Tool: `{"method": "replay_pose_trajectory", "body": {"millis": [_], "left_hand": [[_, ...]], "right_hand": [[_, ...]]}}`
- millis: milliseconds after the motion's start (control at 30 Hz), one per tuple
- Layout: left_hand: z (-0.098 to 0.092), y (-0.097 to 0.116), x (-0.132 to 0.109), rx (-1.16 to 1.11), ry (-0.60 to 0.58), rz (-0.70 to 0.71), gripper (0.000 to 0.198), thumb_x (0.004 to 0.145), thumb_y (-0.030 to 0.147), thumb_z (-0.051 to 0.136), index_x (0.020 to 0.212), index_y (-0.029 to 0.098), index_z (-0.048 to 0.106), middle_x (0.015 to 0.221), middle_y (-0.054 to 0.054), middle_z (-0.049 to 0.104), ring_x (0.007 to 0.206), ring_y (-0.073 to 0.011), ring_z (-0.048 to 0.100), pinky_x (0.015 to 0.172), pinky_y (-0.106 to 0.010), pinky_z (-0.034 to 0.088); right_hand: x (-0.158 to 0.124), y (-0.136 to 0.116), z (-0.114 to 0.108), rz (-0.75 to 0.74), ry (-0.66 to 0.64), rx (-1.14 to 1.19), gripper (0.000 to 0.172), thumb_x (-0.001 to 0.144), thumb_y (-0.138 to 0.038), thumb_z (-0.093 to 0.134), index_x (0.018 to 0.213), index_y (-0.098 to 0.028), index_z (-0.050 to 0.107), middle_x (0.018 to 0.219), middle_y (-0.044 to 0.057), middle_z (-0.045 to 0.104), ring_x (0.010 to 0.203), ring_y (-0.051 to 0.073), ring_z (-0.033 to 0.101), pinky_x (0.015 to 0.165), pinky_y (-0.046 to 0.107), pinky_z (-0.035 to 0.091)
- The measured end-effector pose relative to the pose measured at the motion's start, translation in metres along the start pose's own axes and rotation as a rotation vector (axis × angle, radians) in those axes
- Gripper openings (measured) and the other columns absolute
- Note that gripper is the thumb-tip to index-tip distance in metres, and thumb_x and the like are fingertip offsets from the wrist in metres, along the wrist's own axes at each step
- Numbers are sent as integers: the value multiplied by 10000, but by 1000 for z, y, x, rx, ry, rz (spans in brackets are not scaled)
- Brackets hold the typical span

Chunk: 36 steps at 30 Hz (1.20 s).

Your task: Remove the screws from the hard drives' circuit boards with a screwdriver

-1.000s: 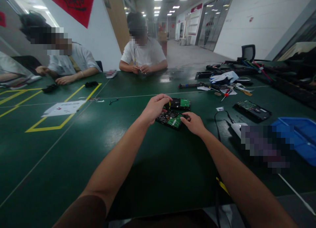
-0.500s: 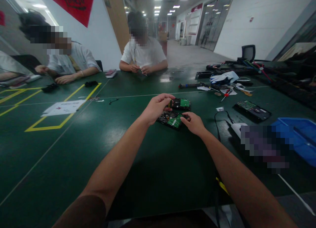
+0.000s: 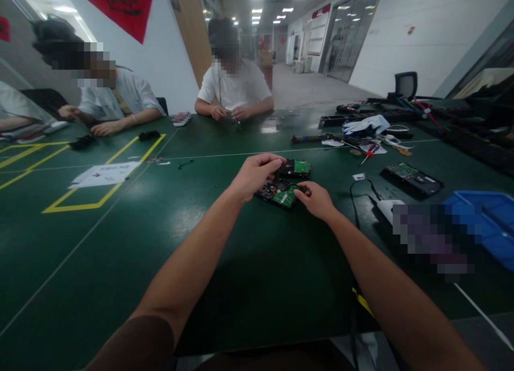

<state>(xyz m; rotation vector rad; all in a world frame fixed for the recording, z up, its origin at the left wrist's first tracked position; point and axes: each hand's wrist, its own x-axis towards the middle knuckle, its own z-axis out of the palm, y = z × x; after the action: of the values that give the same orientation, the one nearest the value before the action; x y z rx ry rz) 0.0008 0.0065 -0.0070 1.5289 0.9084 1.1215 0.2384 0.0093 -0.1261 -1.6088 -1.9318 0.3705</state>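
A hard drive [image 3: 280, 193] lies circuit side up on the green table [image 3: 120, 237], its green board facing me. My left hand [image 3: 256, 174] is closed over its far left corner; earlier frames showed a yellow-handled tool in that grip, hidden now by the fingers. My right hand [image 3: 317, 199] pinches the drive's right edge. A second hard drive [image 3: 296, 168] with a green board lies just behind the first.
A third drive [image 3: 412, 178] lies to the right, beside a blue tray [image 3: 488, 221] and a black cable [image 3: 357, 199]. Tools, a red screwdriver [image 3: 368, 153] and white cloth [image 3: 363, 126] sit further back. Two people sit across the table; a paper [image 3: 105, 174] lies inside yellow tape lines.
My left hand has closed down lower over the drive's corner, hiding the yellow tool handle. The right hand has stayed on the drive's right edge.
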Motion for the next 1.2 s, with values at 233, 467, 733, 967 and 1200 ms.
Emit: {"method": "replay_pose_trajectory", "body": {"millis": [233, 467, 733, 967, 1200], "left_hand": [[-2, 3, 0, -11, -30, 10, 190, 877, 270, 644, 1000, 183, 760, 1085, -75, 709, 929, -170, 611, 663, -240, 496], [0, 7, -1, -145, -24, -52, 171, 883, 171, 578, 954, 170, 733, 962, -72, 685, 891, -164, 623, 658, -244, 520], [2, 2, 1, -314, -71, -29, 136, 896, 153, 589, 887, 152, 725, 960, -85, 664, 921, -165, 618, 847, -326, 572], [1, 1, 2, -386, -35, -45, 400, 973, 461, 535, 896, 114, 719, 958, -133, 659, 965, -215, 623, 821, -338, 589], [2, 7, 1, -350, -8, -92, 349, 942, 301, 414, 873, 126, 708, 981, -133, 661, 964, -213, 626, 833, -343, 591]], "right_hand": [[0, 0, 0, 1, 3, 18, 350, 939, -422, 628, 1203, -198, 683, 1151, 98, 705, 819, 184, 652, 761, 340, 505], [-1, -1, 0, -6, 14, 10, 349, 934, -420, 630, 1193, -193, 684, 1118, 97, 706, 794, 178, 644, 753, 332, 497], [-1, 0, 0, -2, 12, 30, 360, 928, -432, 627, 1191, -193, 683, 1096, 92, 709, 790, 180, 641, 732, 331, 493], [0, 1, 0, 5, 9, 19, 364, 931, -438, 623, 1198, -197, 681, 1109, 89, 705, 795, 174, 640, 737, 325, 493], [-1, 0, -1, 1, 1, 11, 364, 937, -447, 615, 1196, -201, 685, 1112, 91, 706, 801, 179, 644, 733, 330, 500]]}}
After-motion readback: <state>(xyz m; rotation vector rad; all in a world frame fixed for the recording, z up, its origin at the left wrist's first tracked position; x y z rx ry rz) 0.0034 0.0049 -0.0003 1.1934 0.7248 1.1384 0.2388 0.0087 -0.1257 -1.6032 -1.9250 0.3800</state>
